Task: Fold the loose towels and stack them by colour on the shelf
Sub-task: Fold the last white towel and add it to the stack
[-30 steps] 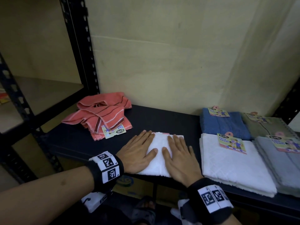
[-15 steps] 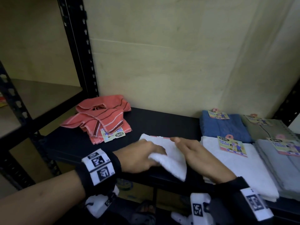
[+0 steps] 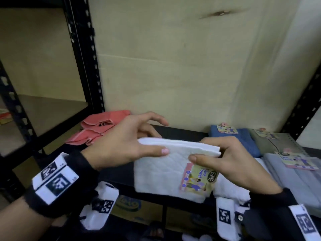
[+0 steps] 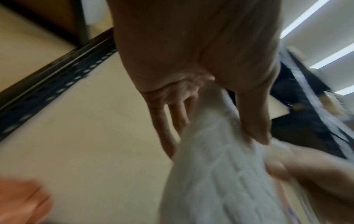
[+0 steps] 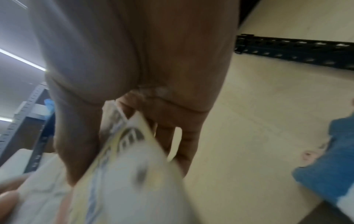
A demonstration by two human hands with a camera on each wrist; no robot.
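While both hands lift it clear of the shelf, the scene from left to right:

Pink towels (image 3: 97,129): a loose, crumpled heap at the left end of the black shelf (image 3: 182,132), against the wall.

Left hand (image 3: 125,145): raised above the shelf, wrist turned so the back of the hand faces the camera; its thumb lies flat along the near face of the folded white towel (image 3: 161,173) and the fingers (image 3: 152,117) reach behind it, pinching the top left corner.

Folded white towel: held in the air between the hands, hanging nearly upright, fold uppermost, its paper label (image 3: 198,180) at the lower right (print sideways).

Right hand (image 3: 231,164): fingers curled over the top right corner, thumb pressed on the front just above the label.

White stack (image 3: 229,188): on the shelf, below the right hand.

Blue towel (image 3: 246,138): folded, at the back.

Grey towels (image 3: 295,178): folded, far right, labels on top.
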